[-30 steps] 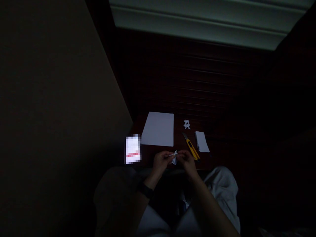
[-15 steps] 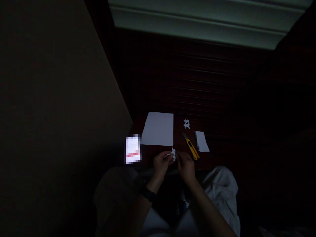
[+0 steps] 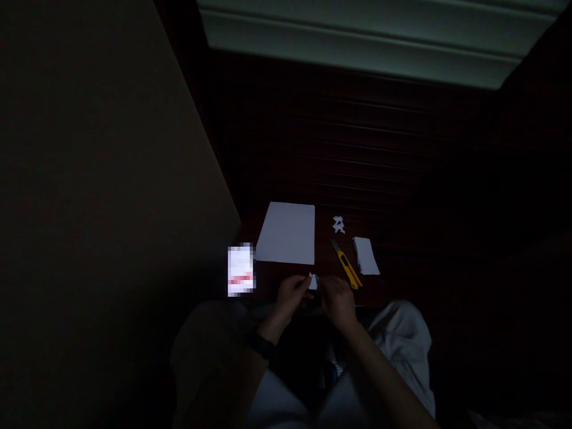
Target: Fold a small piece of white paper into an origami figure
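A small folded piece of white paper (image 3: 313, 282) is held between my two hands at the near edge of the dark table. My left hand (image 3: 291, 293) pinches its left side, a dark band round the wrist. On its right side the fingers of my right hand (image 3: 338, 298) are closed, their tips partly hidden in the dim light. Just beyond the right hand lies a yellow utility knife (image 3: 348, 269), blade end pointing away. A large white sheet of paper (image 3: 288, 233) lies flat ahead of my left hand.
A folded white paper shape (image 3: 338, 224) lies at the back of the dark table. Right of the knife is a stack of small white paper (image 3: 366, 256). A bright pixelated rectangle (image 3: 240, 270) stands at the left edge. A wall (image 3: 111, 149) rises on the left.
The small paper piece between my hands has turned, showing a different, more compact outline. My left wrist has shifted slightly left. Things on the table stay where they were.
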The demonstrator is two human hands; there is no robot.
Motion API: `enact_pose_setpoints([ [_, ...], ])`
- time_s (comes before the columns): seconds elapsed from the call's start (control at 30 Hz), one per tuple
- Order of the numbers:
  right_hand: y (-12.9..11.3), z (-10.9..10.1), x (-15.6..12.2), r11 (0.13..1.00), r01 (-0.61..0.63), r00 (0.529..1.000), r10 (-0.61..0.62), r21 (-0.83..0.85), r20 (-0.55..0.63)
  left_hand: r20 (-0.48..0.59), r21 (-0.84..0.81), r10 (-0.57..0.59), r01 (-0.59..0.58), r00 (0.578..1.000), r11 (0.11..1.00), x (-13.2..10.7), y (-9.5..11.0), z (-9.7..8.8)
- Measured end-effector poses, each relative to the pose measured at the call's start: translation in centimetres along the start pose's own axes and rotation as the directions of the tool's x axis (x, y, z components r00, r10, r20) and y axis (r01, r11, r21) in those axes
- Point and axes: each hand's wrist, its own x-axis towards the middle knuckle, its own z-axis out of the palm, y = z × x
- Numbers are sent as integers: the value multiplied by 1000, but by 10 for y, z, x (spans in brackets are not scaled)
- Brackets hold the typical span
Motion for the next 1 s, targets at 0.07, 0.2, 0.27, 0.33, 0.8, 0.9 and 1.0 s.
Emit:
enact_pose_setpoints([
  [0.07,1,-1,0,999,31,999,-31,-10,11,9,59,14,-15,1000,998,1,-1,-1],
  [0.2,4,-3,1,996,78,997,-77,-40,26,27,149,68,-71,997,986,3,-6,0],
  [0.27,5,-4,1,994,92,995,-91,-56,28,19,211,104,-106,994,972,3,-8,1],
  [0.33,6,-4,1,991,112,993,-110,-76,31,9,262,132,-130,991,956,4,-10,2],
  [0.8,5,-15,2,981,80,995,-88,177,40,37,69,82,-84,996,994,1,-12,6],
  [0.9,4,-12,2,894,-73,997,80,441,3,58,-63,55,-51,997,997,0,-11,6],
  [1.0,7,-2,2,752,-237,955,297,615,4,77,-165,49,-36,996,986,-3,-8,8],
])
